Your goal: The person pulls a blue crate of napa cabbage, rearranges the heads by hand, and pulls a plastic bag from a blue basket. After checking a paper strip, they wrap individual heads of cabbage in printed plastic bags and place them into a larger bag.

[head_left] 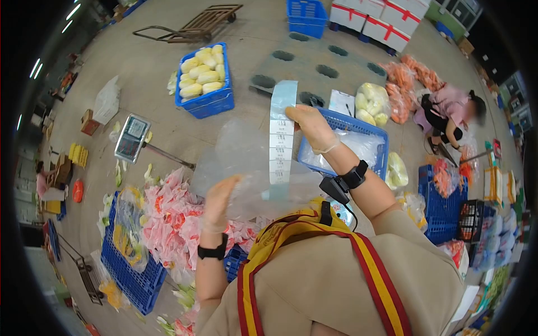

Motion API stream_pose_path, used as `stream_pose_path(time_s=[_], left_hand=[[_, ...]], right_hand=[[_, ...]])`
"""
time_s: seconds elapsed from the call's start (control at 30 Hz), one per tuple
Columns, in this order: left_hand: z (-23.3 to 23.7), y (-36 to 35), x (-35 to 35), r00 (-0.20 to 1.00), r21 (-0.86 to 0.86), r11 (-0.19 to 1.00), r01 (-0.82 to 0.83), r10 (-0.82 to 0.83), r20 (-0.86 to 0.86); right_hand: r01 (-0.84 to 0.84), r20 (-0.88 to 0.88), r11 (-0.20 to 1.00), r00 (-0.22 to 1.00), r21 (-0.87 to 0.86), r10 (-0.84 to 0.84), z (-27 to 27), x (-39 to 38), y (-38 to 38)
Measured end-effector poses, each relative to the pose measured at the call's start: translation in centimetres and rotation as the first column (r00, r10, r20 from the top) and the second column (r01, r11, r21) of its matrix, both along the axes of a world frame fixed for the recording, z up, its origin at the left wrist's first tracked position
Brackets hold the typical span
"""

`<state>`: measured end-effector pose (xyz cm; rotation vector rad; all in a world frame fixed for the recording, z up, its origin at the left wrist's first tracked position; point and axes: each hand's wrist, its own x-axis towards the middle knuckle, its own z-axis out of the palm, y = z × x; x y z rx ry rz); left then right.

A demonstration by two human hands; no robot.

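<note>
My right hand, in a thin glove, pinches the upper part of a long strip of printed labels, which hangs down in front of me. Clear plastic bags spread behind and beside the strip. At their left edge is my left hand, its fingers pressed together against the plastic. Beyond my right hand stands a blue basket with clear plastic bags inside.
A scale display stands at the left, near crumpled pink bags. Farther off are a blue crate of pale yellow cabbages, a grey-green pallet and a flat cart. A crouching person is at the right.
</note>
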<state>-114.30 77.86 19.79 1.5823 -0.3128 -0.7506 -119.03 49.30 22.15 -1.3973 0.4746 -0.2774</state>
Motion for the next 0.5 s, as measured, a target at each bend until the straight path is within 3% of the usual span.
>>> stream_pose_path(time_s=[0.17, 0.23, 0.33, 0.4, 0.47, 0.5], left_hand=[[-1.0, 4.4, 0.3, 0.959, 0.073, 0.956, -0.284, 0.284, 0.022], [-3.7, 8.3, 1.8, 0.931, 0.159, 0.929, -0.334, 0.351, -0.099], [-2.7, 10.5, 1.2, 0.904, 0.172, 0.903, -0.393, 0.414, -0.109], [-2.6, 10.8, 1.0, 0.929, 0.176, 0.926, -0.333, 0.354, -0.103], [-4.6, 13.1, 1.0, 0.951, 0.176, 0.946, -0.274, 0.294, -0.099], [-7.4, 16.0, 1.4, 0.972, 0.341, 0.914, -0.221, 0.233, 0.004]], right_hand=[[0.145, -0.056, 0.989, 0.988, 0.019, -0.144, -3.0, -1.4, -4.4], [0.19, -0.076, 0.982, 0.979, -0.018, -0.19, -5.6, -1.8, -6.8], [0.258, -0.126, 0.962, 0.955, -0.089, -0.268, -6.9, -3.2, -9.9], [0.279, -0.139, 0.955, 0.947, -0.096, -0.291, -7.8, -4.2, -11.9], [0.261, -0.156, 0.935, 0.941, -0.24, -0.302, -11.4, -5.0, -14.5], [0.274, -0.157, 0.931, 0.936, -0.243, -0.316, -13.1, -5.6, -15.7]])
